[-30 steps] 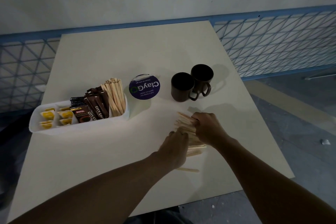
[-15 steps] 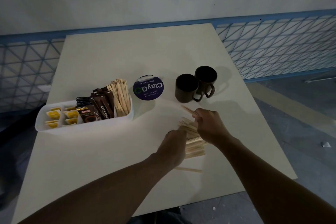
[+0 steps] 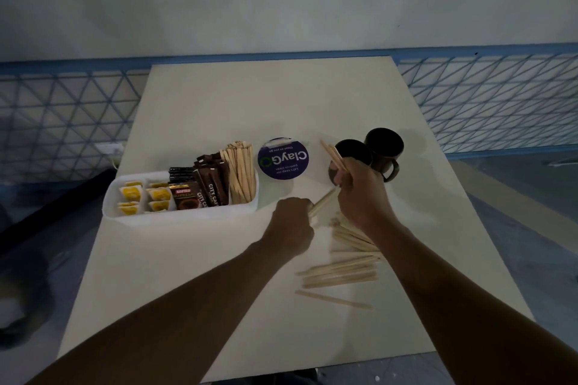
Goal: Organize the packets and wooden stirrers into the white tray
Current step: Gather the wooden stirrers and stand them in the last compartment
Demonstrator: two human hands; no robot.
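The white tray [image 3: 175,216] stands at the table's left, holding yellow packets [image 3: 133,194], brown coffee packets [image 3: 206,189] and upright wooden stirrers [image 3: 240,170]. A loose pile of wooden stirrers [image 3: 342,270] lies on the table near the front right. My right hand [image 3: 362,194] grips a small bunch of stirrers [image 3: 333,153] lifted above the pile, their tips pointing up and left. My left hand [image 3: 292,223] holds the lower end of a stirrer bunch [image 3: 323,204] just left of the right hand.
A round purple-and-white sign [image 3: 283,159] lies beside the tray. Two dark mugs [image 3: 383,150] stand behind my right hand. The cream table [image 3: 266,103] ends close in front and at the right, with blue mesh fencing [image 3: 488,103] beyond.
Both hands have risen from the pile and moved away from me, each now lifting stirrers. The rest of the pile stays on the table.
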